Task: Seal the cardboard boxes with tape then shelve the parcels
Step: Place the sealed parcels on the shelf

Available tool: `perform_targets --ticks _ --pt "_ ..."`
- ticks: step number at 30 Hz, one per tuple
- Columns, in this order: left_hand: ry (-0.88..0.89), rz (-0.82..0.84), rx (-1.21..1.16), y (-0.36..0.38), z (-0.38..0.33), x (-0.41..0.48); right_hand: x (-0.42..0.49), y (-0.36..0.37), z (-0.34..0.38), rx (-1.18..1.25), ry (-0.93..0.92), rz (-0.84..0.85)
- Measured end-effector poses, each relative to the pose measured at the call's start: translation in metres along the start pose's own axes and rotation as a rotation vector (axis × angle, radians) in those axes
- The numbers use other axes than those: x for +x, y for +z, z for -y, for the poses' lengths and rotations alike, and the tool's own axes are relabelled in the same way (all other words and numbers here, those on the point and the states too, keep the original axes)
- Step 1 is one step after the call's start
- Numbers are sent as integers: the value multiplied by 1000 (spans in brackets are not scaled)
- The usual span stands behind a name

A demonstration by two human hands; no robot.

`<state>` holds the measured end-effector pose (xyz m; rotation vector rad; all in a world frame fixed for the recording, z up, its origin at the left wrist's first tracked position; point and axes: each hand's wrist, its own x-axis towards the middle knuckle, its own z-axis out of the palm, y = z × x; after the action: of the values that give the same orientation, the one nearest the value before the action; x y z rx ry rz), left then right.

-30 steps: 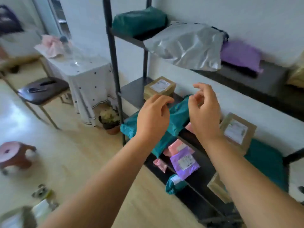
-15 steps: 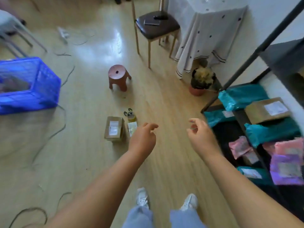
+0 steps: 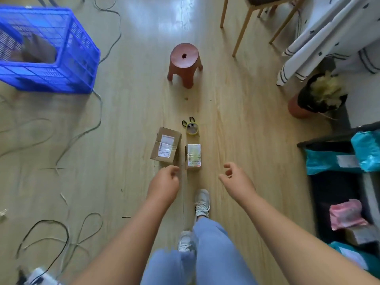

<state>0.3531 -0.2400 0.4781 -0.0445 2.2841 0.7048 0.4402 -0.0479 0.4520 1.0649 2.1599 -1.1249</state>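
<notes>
Each grip loose and empty, our left hand [image 3: 163, 183] hovers by the larger box [image 3: 166, 148], our right hand [image 3: 236, 179] by the smaller box [image 3: 193, 156], presumably for lifting.

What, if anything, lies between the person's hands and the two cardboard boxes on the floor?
Nothing visible does: the left hand and right hand hover open just short of the larger box and the smaller box.

Turned away from the shelf [image 3: 327, 139], where both hands were raised a second ago, the person now faces the floor [image 3: 127, 153], with left hand [image 3: 163, 185] and right hand [image 3: 236, 179] lowered. The larger cardboard box [image 3: 166, 148] and smaller cardboard box [image 3: 193, 156], off to the left half a second ago, now lie just ahead of the fingers. One shoe [image 3: 202, 202] has stepped forward.
</notes>
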Motion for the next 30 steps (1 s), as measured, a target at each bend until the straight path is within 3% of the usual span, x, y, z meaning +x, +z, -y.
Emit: perform_targets --ticks 7,17,24,30 --pt "-163 90 -104 47 36 129 140 42 -7 -110 136 76" --pt "-223 286 -75 164 99 303 293 176 -70 11 245 193" --pt "-262 394 -61 211 129 356 345 236 -103 252 289 252" --pt "-238 305 -148 194 113 330 315 216 -97 446 228 200"
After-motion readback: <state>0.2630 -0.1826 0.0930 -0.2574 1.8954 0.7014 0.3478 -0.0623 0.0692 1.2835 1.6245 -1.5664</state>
